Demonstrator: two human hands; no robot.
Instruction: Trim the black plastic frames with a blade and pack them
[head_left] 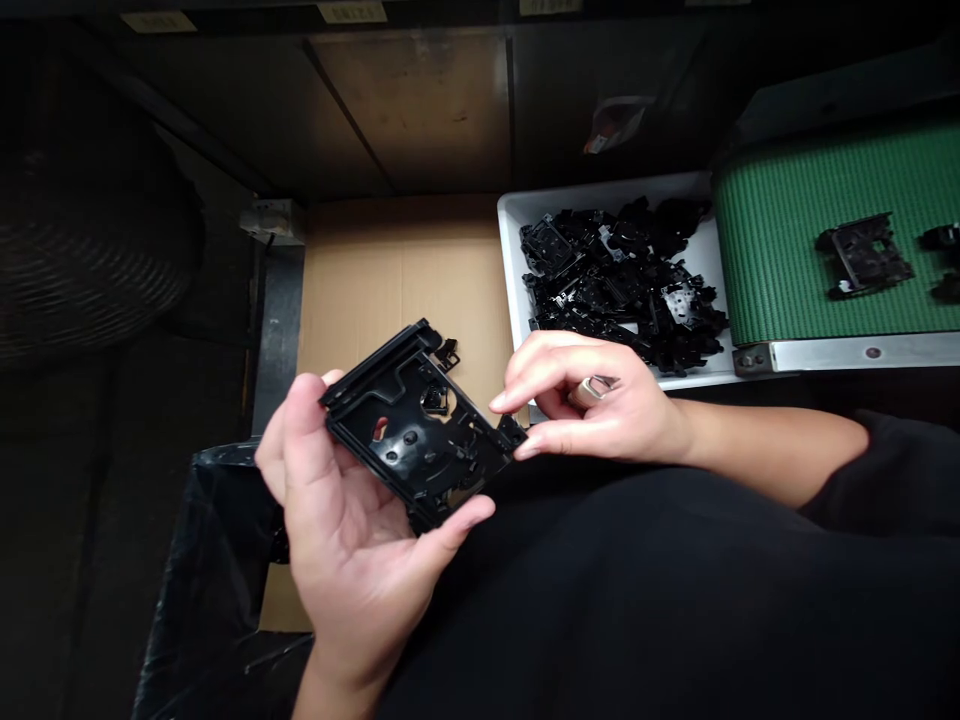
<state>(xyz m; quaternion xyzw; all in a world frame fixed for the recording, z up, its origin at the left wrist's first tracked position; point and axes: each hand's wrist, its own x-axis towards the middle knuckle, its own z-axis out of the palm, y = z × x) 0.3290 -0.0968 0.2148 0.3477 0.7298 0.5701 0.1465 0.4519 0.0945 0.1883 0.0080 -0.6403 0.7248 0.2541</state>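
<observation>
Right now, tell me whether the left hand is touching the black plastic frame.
Touching: the head view shows the left hand with a fingertip resting on the right corner of the black plastic frame.

We've got a glossy black moulded plastic frame point(420, 450) up in view, roughly rectangular and tilted diagonally, with cut-out windows, small clips and a raised rail along its upper edge! It's resting across one hand point(345, 540), and the other hand's fingers point(536, 443) are pinching its right corner.
</observation>
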